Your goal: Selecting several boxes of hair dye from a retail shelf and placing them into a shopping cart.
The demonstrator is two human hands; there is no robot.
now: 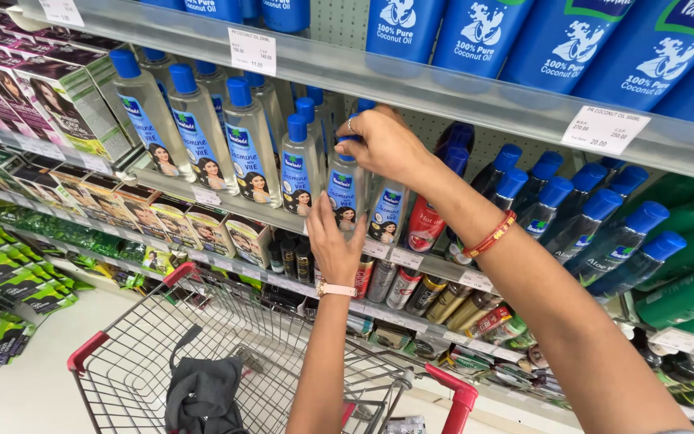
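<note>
Both hands are working on one clear bottle with a blue cap, standing at the front edge of the middle shelf among other bottles of the same kind. The right hand is coming down over its top, fingers curled narrow around the cap, so the bottle is being gripped from above. The left hand is rising from below, palm toward the lower body and label, fingers closing against it just above the shelf edge; this looks like a steadying hold that keeps the bottle from tipping into its neighbours. Whether the base is sitting on the shelf or is just off it, I cannot tell, since the left hand is covering it.

To the left, a row of taller clear bottles is standing upright in tight lines, labels facing out. To the right, a red bottle is touching the row, and dark blue-capped bottles are leaning back in ranks. Large blue bottles are filling the shelf above. Below the hands a red-handled cart is standing against the shelving, a dark cloth lying in its basket.
</note>
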